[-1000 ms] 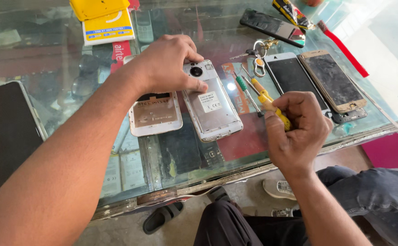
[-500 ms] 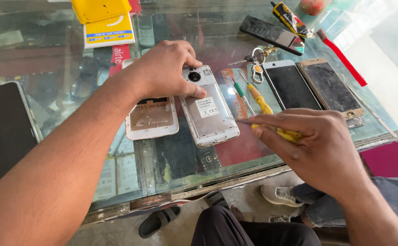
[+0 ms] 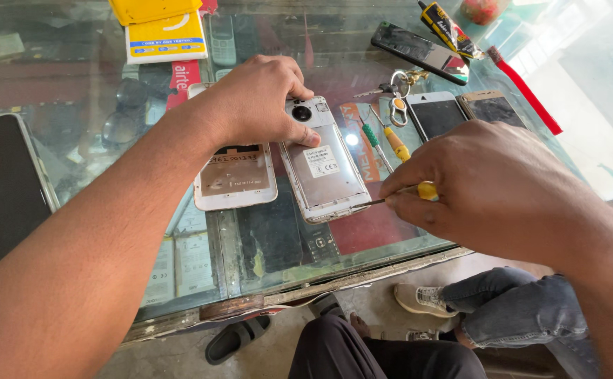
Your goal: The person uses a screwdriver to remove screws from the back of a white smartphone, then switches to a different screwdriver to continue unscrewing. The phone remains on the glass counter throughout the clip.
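A silver phone (image 3: 324, 172) with its back cover off lies face down on the glass counter (image 3: 271, 245). My left hand (image 3: 257, 102) presses on its top end by the camera. My right hand (image 3: 482, 186) grips a yellow-handled screwdriver (image 3: 419, 191), whose thin tip touches the phone's lower right edge. A removed white back cover (image 3: 235, 179) lies just left of the phone, partly under my left hand.
Two more screwdrivers (image 3: 384, 140) and a key ring (image 3: 396, 88) lie right of the phone. Beyond them are two phones (image 3: 461, 112), a dark phone (image 3: 419, 50), a red brush (image 3: 524, 90) and a glue tube (image 3: 447, 28). A tablet (image 3: 1, 189) sits left; yellow boxes (image 3: 163, 28) at the back.
My right hand has moved up and left from the counter's edge, bringing the screwdriver tip to the phone's lower right edge. My left hand has stayed on the phone's top.
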Tool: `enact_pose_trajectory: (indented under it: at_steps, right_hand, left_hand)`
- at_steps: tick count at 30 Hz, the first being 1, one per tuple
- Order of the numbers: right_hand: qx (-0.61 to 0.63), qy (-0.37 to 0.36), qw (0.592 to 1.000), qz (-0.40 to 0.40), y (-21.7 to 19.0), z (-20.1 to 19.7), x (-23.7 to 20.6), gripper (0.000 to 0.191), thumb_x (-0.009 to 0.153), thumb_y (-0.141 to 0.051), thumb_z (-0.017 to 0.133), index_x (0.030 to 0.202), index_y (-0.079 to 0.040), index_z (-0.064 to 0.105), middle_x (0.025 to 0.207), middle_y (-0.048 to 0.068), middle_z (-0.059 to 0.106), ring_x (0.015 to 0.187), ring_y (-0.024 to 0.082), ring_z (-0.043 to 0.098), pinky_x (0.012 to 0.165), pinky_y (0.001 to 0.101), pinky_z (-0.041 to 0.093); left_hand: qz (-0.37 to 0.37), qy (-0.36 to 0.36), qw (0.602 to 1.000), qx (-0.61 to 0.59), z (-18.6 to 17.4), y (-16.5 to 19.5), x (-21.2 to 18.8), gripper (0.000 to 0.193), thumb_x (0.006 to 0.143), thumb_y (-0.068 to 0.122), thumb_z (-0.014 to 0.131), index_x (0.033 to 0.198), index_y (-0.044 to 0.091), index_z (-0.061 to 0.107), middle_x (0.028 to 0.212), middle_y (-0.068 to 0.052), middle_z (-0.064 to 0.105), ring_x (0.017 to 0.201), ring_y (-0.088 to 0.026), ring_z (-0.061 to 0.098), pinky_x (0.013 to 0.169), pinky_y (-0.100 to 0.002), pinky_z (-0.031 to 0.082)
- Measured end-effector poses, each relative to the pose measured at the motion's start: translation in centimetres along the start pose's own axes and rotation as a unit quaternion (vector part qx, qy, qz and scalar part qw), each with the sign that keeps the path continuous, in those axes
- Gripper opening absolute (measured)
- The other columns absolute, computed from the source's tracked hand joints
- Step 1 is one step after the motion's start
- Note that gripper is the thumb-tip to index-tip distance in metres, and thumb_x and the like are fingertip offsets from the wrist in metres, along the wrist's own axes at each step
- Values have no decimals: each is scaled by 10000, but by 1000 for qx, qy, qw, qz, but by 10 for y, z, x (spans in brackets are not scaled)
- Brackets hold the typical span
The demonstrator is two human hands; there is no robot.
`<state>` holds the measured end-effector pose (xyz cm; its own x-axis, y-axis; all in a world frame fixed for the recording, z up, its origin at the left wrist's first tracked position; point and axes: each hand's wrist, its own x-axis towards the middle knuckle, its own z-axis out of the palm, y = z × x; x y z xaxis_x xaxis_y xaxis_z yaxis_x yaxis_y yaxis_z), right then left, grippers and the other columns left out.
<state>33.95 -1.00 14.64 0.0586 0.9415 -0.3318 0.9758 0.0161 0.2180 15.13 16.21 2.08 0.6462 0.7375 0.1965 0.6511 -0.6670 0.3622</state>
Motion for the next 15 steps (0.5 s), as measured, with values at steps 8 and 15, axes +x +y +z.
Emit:
enact_pose_trajectory:
  at_steps: [8,15]
  right_hand:
    - [-32,45,993,-108,-10,-16,2,212,790,-328,738,968,-296,849,692,78,748,689,282,700,711,450,516]
    - [-131,-26,987,-92,-23,-28,1,184,865,-319,658,884,-259,831,719,41,732,717,233,692,707,424,501]
  left_hand:
    - [6,7,1000,15,1,1,2,772,635,561,924,1188,50,751,1282,-132,643,1256,-312,574,1016,-425,488]
    - [8,6,1000,19,1,0,2,790,633,559,928,1196,36,744,1289,-142,642,1244,-307,592,1017,-413,494]
